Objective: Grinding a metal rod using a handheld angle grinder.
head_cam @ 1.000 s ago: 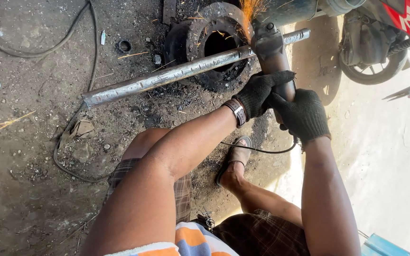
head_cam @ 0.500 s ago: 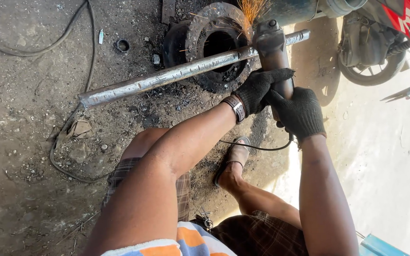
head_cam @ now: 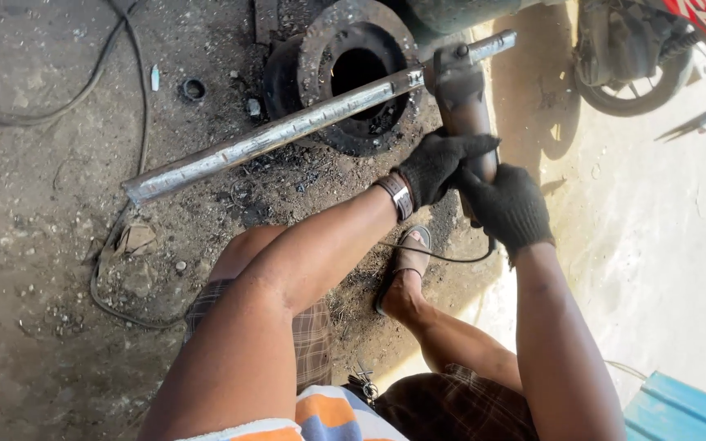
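A long grey metal bar lies across a dark round metal drum on the dirt ground. Both my hands wear black gloves and grip an angle grinder. My left hand holds the grinder body near its head. Just behind it, my right hand wraps the rear of the handle. The grinder head rests at the bar's far right end. No sparks show now.
A black cable loops on the ground at left. My sandalled foot is planted below the grinder. A motorcycle wheel stands at top right, a blue board at bottom right.
Orange sparks flew from the grinder head on the bar earlier; now they have stopped. The view has shifted slightly, and both hands keep their grip.
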